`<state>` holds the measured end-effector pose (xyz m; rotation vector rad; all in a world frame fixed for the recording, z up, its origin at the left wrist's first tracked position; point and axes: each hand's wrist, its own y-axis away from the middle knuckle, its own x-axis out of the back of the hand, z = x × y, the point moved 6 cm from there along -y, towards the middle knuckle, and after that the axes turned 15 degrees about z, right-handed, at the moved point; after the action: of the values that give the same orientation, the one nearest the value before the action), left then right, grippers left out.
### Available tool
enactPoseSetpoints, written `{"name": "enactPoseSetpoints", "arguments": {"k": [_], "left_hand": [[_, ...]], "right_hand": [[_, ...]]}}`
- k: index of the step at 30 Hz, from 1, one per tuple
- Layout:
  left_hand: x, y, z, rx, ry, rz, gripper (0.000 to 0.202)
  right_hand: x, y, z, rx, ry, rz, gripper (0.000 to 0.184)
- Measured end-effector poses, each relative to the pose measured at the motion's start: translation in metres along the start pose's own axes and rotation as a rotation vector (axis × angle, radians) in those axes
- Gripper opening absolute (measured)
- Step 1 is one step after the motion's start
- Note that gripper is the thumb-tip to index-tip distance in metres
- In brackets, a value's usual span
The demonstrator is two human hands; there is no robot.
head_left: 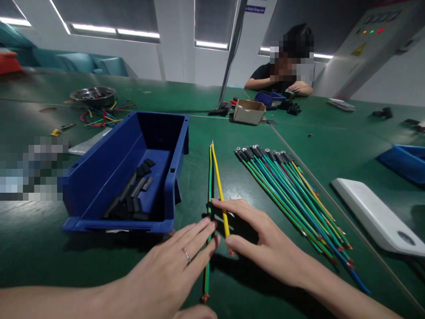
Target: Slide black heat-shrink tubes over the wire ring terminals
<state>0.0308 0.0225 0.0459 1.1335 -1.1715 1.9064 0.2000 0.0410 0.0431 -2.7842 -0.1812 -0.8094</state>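
Yellow insulated wire with bare copper strands at its near end [217,173] lies against our right grip [262,239], crossing beneath the index fingertip and running down beside the thumb. That grip is partly spread, finger and thumb well apart, so we touch the wire without closing around it. Our left grip [166,270] is flat and outstretched, its fingertips over a green-and-yellow striped wire [210,177]; whether they press on it, we cannot tell. Beyond both grips, the two wires meet at their far ends on the green tabletop [195,177].

Just beyond the left grip we have a deep blue plastic bin [133,225] holding short black pieces [134,206]. Right of the right grip lies a fanned bundle of multicoloured wires with black sleeves and metal ring ends [282,195], then a white rounded rectangular device [372,212].
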Motion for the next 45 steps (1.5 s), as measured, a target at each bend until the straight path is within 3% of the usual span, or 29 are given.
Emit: {"name": "enactPoseSetpoints", "arguments": {"k": [11,19,24,29,33,36,42,45], "left_hand": [[0.002,-0.005,0.002,-0.009,-0.053,-0.038,0.072],[0.005,-0.01,0.0,0.043,0.016,-0.069,0.068],[0.015,-0.007,-0.01,0.248,0.31,0.079,0.038],[0.015,0.005,-0.017,0.325,0.611,0.283,0.041],[0.011,0.011,-0.021,0.414,0.886,0.405,0.041],[0.014,0.011,-0.02,0.422,0.948,0.445,0.04],[0.02,0.012,-0.022,0.435,1.081,0.634,0.039],[0.02,0.012,-0.024,0.442,1.126,0.659,0.04]], "right_hand": [[0.002,0.0,0.001,-0.051,-0.079,0.08,0.052],[-0.003,0.001,0.004,-0.077,-0.291,0.149,0.045],[0.002,0.002,-0.002,0.027,-0.304,0.245,0.04],[0.007,0.007,-0.005,0.24,-0.134,0.306,0.053],[0.004,0.013,-0.017,0.485,0.067,0.197,0.056],[0.0,0.018,-0.029,0.61,0.19,0.12,0.046],[0.01,0.013,-0.027,0.581,0.362,0.199,0.014],[0.017,0.009,-0.019,0.53,0.385,0.197,0.017]]}}
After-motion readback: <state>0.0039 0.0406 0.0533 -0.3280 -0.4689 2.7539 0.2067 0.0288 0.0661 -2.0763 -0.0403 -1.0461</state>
